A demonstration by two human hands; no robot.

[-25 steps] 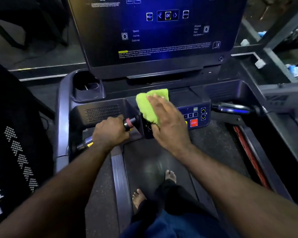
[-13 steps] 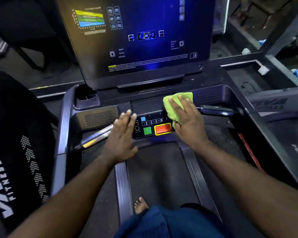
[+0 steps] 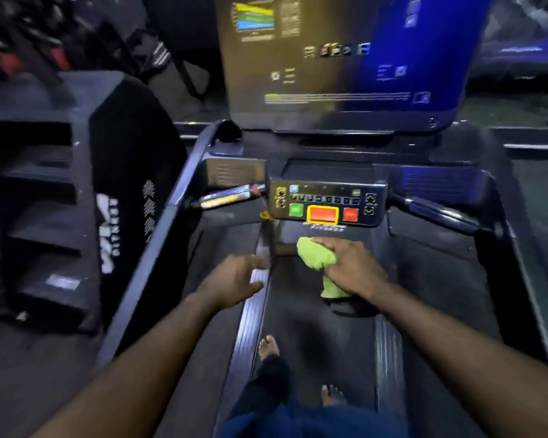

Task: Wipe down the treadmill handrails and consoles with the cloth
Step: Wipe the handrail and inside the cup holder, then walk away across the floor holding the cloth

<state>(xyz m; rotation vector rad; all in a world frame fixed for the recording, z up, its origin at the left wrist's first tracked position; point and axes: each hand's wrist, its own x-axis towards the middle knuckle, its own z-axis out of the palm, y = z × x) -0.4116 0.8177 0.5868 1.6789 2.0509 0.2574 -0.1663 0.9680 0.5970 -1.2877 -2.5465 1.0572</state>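
My right hand (image 3: 353, 268) grips a bunched lime-green cloth (image 3: 318, 257), held in the air below the treadmill's button console (image 3: 326, 202) and apart from it. The console has a green button, a yellow-framed orange button and a red one. My left hand (image 3: 234, 281) hovers with fingers spread over the left side rail of the deck, holding nothing. A chrome left handrail grip (image 3: 225, 197) sticks out beside the console; the dark right handrail (image 3: 437, 213) runs off to the right. The big display screen (image 3: 339, 55) stands above.
The black arm of the neighbouring machine (image 3: 121, 197) with white lettering sits close on the left. The treadmill's side frame (image 3: 159, 235) runs diagonally past my left arm. My bare feet (image 3: 268, 346) stand on the belt. The frame is motion-blurred.
Both hands have pulled back from the console toward me. The cloth left the console's right end and now hangs below it. The view has swung left.
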